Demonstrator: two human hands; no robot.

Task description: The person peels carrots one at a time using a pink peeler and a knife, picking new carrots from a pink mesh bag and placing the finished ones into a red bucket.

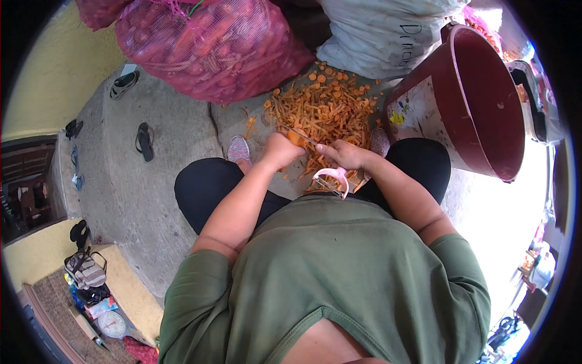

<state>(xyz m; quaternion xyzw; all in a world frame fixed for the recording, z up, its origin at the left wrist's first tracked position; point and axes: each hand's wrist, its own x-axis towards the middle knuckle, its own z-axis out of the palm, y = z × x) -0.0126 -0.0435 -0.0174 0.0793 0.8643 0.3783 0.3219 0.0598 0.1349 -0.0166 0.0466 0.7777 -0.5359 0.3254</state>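
Note:
My left hand [281, 150] is closed around an orange carrot [296, 138], of which only a part shows. My right hand [347, 154] grips a knife [308, 139], its handle hidden inside the fingers. The thin blade lies across the carrot and points toward the upper left. Below both hands spreads a heap of carrot peelings [327, 112] on the concrete floor, with round carrot slices among them at the far side. Close to my waist, a pink peeler [335, 174] rests on my lap.
A pink mesh sack [212, 51] full of carrots stands ahead on the left, beside a white sack [388, 36]. To the right, a large maroon bucket [491, 103] leans with its mouth outward. Sandals [145, 142] lie on the left floor; a dial scale [111, 324] sits lower left.

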